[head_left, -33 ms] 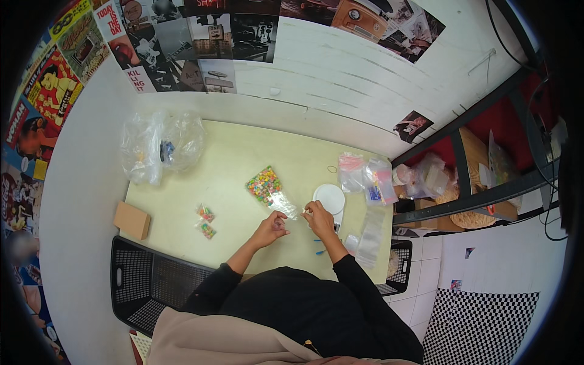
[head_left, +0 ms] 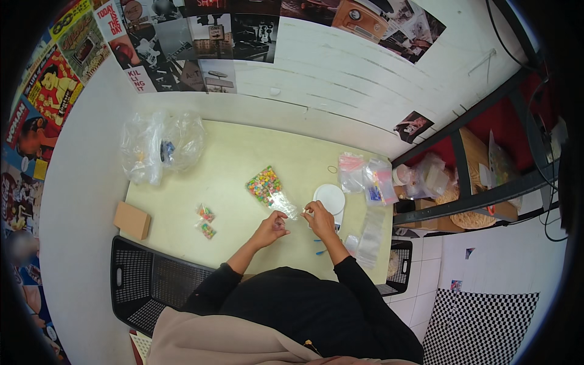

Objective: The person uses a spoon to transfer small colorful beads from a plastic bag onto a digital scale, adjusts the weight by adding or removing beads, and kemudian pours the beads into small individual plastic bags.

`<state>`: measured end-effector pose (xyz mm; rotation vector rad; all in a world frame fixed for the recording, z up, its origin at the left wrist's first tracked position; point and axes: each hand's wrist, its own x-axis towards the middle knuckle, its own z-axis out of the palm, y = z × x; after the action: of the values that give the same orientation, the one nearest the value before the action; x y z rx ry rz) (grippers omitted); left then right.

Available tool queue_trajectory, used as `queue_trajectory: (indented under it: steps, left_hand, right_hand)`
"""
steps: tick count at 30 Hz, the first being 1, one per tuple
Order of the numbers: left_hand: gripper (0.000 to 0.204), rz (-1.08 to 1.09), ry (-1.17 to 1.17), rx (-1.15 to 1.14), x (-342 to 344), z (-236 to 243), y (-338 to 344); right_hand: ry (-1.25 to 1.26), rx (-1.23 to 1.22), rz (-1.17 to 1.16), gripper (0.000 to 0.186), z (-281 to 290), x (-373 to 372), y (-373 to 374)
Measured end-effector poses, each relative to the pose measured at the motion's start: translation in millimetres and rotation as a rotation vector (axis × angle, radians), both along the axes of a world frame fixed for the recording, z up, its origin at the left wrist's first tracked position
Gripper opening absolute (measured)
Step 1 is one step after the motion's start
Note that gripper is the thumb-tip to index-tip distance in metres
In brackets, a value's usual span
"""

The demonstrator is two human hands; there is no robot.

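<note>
A clear bag of small multicoloured pieces, like candies (head_left: 264,184), lies mid-table, its transparent end (head_left: 286,207) reaching toward my hands. Just below that end, my left hand (head_left: 271,230) is curled, fingertips drawn toward the thumb. Something clear may be between them, too faint to make out. Beside the white scale (head_left: 329,198), my right hand (head_left: 319,221) is pinched at the fingertips on something small and pale that I cannot name. The hands are a little apart. Two small filled packets, an upper one (head_left: 205,213) and a lower one (head_left: 208,230), lie to the left.
Clear plastic bags (head_left: 365,179) lie at the right, with more clear sleeves (head_left: 370,237) nearer me. Something blue-handled (head_left: 320,252) rests by my right wrist. A large clear bag (head_left: 161,149) and a brown box (head_left: 132,220) occupy the left; a black crate (head_left: 155,277) stands below.
</note>
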<state>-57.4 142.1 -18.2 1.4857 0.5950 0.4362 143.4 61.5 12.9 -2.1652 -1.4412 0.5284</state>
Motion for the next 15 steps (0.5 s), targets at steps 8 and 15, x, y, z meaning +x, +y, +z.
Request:
queue_trajectory:
  steps: [8,15]
  left_hand:
    - [0.042,0.051,0.017,0.172,7.0,19.3,-1.4]
    - [0.041,0.029,-0.050,0.123,9.5,18.5,-0.6]
  right_hand:
    - [0.246,0.116,0.121,0.025,57.4,-43.7,-3.4]
    - [0.145,0.064,0.211,0.024,67.8,-48.6,-6.9]
